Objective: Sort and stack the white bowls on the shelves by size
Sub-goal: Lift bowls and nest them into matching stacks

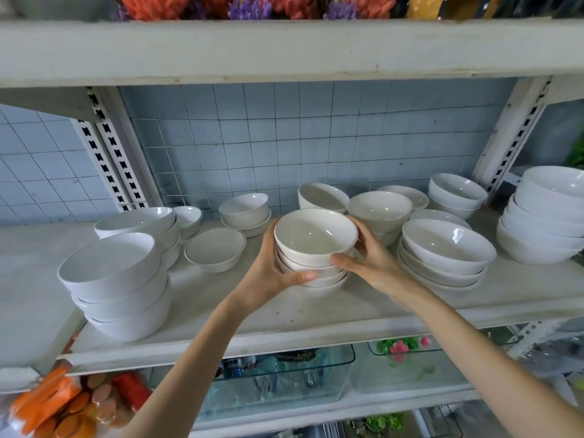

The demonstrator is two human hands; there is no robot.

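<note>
Small-bowl stack [313, 263], mid-shelf [316, 314]: left hand [278, 273] and right hand [369, 260], each grip curled around its sides, likely steadying the like-sized pile.

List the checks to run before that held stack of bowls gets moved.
1. Left hand grips the stack of small white ceramic bowls: ok.
2. Right hand grips the opposite side: ok.
3. Bowls nested, none tipping: ok.
4. Stack lifted off the white shelf board: cannot tell.
5. Bare shelf board in front for setting down: ok.
</note>
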